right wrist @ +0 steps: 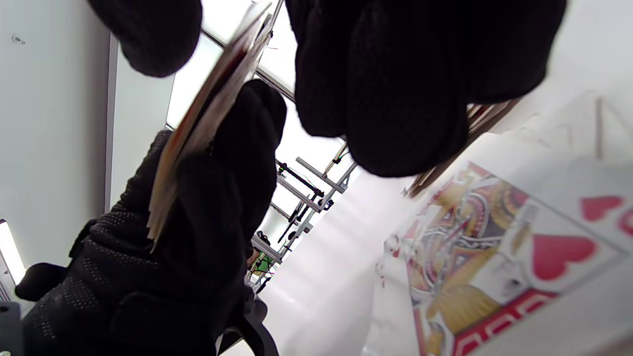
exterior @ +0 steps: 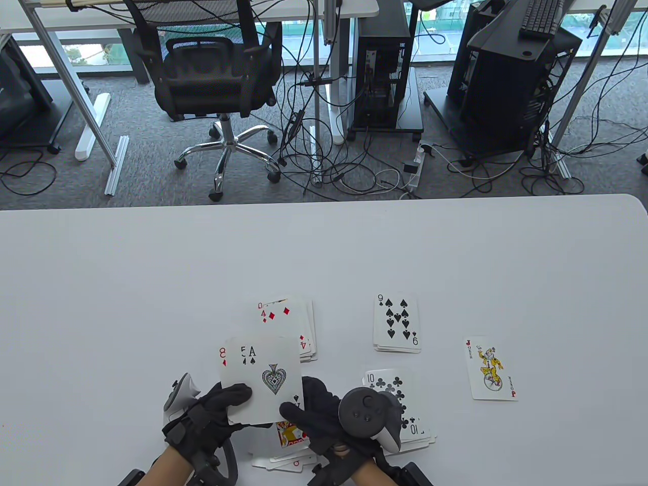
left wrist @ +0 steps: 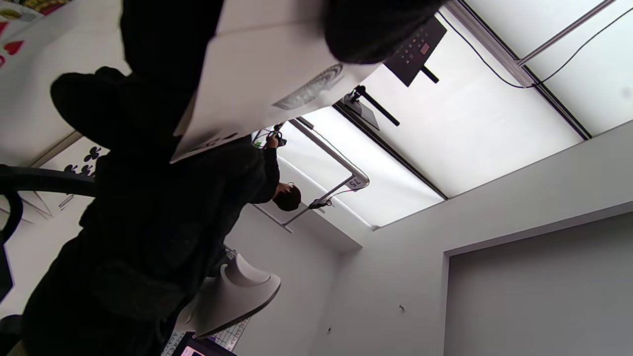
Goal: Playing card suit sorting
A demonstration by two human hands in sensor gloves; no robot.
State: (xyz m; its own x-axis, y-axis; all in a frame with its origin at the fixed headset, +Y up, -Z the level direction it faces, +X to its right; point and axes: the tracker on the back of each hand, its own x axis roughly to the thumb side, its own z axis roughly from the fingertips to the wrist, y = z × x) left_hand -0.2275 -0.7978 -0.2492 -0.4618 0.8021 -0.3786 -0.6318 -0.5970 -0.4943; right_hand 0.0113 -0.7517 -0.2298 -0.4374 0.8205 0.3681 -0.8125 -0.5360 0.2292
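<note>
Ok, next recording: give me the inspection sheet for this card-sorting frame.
Surface: white table, bare at the far side.
Job's things: diamonds pile; spades pile; clubs pile; hearts pile under the hands; joker alone; held fan, ace of spades in front.
Clutter: nothing seen.
Hands: left hand grips the fan; right hand pinches its lower corner.
Cables: tangle on floor.
Surroundings: office chair, computer towers.
</note>
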